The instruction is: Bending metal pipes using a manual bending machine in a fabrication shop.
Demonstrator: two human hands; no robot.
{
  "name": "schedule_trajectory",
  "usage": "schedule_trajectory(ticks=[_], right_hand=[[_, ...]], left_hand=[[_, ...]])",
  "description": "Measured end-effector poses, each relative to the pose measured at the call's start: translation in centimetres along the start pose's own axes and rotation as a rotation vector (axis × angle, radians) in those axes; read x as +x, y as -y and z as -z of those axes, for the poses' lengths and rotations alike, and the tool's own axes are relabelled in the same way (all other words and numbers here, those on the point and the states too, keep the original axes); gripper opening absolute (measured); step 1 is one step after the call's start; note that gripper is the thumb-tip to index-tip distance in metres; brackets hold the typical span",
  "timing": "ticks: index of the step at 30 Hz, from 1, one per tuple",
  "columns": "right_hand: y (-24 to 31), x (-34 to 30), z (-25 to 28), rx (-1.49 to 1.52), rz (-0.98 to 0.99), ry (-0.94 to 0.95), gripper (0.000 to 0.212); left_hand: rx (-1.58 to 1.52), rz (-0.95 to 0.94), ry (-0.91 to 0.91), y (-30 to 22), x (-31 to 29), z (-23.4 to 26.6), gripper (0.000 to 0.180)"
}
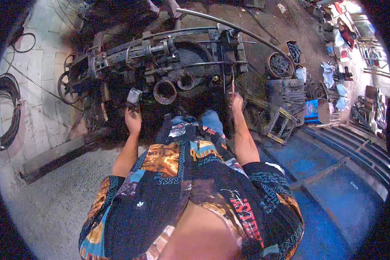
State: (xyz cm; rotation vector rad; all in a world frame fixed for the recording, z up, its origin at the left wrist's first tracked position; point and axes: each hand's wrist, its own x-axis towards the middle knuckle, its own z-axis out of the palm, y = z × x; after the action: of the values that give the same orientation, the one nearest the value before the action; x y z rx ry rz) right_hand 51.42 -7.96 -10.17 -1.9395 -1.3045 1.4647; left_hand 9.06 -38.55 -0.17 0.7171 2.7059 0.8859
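Observation:
A long, dark, greasy machine (130, 54) with bars and shafts lies across the space before me. My left hand (134, 119) is at its near left side, fingers curled and partly in shadow. Just beyond those fingers is a small silvery-white block-like piece (134, 96); whether the fingers touch it is unclear. My right hand (235, 102) is closed around the near end of a thin upright rod with a reddish part (233, 86), at the machine's right end. Between my hands, two round, rusty, open-ended cylinders (165, 92) face me.
A long curved rod (229, 24) arches over the far right. Right of the machine stand a round tub of metal pieces (280, 65), a yellowish slotted frame (281, 125) and a blue box (311, 111). Coiled black cable (6, 104) lies left; a dark beam (60, 158) lies near left.

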Motion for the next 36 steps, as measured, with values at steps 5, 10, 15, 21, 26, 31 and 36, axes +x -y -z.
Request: schedule_trajectory(ticks=[5, 10, 15, 21, 26, 31, 36], right_hand=[[6.2, -6.5, -2.3, 0.618, -0.144, 0.232, 0.016], [12.5, -5.5, -7.7, -0.03, 0.334, -0.026, 0.033], [21.4, -5.3, -12.3, -0.248, 0.308, -0.15, 0.033], [23.3, -3.6, -14.8, -0.335, 0.378, -0.158, 0.031], [19.4, -5.2, -14.3, -0.319, 0.378, -0.151, 0.032], [20.7, -6.1, -14.1, -0.302, 0.447, -0.199, 0.035], [23.5, -4.8, -13.9, -0.269, 0.323, -0.163, 0.035]], left_hand=[[0.073, -0.021, 0.159, -6.1, 2.2, 0.4, 0.046], [-0.087, -0.3, 0.14, -7.0, 2.7, -1.4, 0.048], [-0.11, -0.342, 0.141, -10.7, 2.8, 0.7, 0.048], [-0.131, -0.301, 0.087, -10.1, 4.0, 0.9, 0.047], [-0.133, -0.305, 0.066, -9.3, 4.1, 0.8, 0.047], [-0.064, -0.322, 0.062, -9.3, 3.8, 0.4, 0.047], [-0.056, -0.36, 0.087, -10.5, 3.9, 0.2, 0.048]])
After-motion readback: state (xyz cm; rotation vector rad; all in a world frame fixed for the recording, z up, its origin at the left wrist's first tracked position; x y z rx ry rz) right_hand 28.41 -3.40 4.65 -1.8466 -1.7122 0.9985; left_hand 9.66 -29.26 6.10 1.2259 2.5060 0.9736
